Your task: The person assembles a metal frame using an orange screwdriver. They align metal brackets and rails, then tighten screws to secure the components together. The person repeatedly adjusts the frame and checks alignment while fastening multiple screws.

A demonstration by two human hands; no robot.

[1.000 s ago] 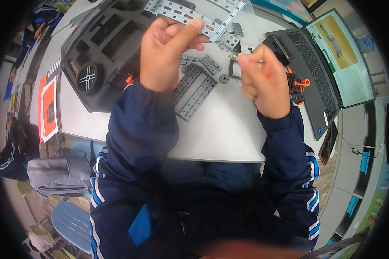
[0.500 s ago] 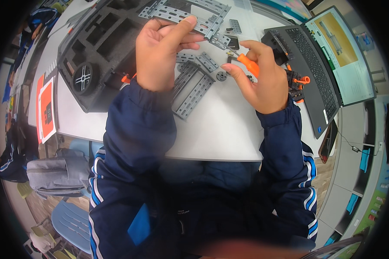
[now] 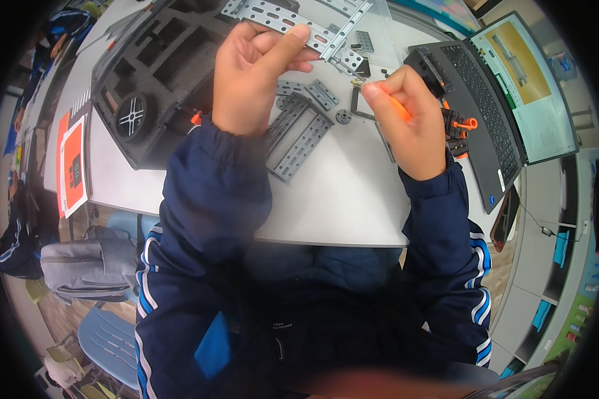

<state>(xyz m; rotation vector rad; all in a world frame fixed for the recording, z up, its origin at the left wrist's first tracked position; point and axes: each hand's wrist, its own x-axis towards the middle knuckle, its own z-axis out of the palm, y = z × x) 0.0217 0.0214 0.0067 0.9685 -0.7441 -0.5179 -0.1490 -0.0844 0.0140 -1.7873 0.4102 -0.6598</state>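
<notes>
My left hand (image 3: 258, 73) grips a grey perforated metal frame (image 3: 283, 24) above the table, thumb on top of its near bar. In my right hand (image 3: 411, 120), the fingers are wrapped round the orange handle of a screwdriver (image 3: 397, 107). Its thin shaft points up and left toward the small plate at the frame's right corner; whether the tip sits in a screw is too small to tell. Below the hands, a second grey metal frame (image 3: 303, 139) lies on the table (image 3: 336, 213), with small perforated plates (image 3: 321, 95) and a small round hub (image 3: 343, 116) beside it.
An open black case with foam slots (image 3: 173, 66) stands at the left, a black wheel (image 3: 134, 117) in its near corner. To the right is an open laptop (image 3: 489, 113), with black and orange parts (image 3: 456, 126) beside it. An orange and white booklet (image 3: 75, 166) lies at the left edge.
My right hand has closed from a loose, spread grip to a tight one round the screwdriver handle. The frame in my left hand has shifted slightly right.
</notes>
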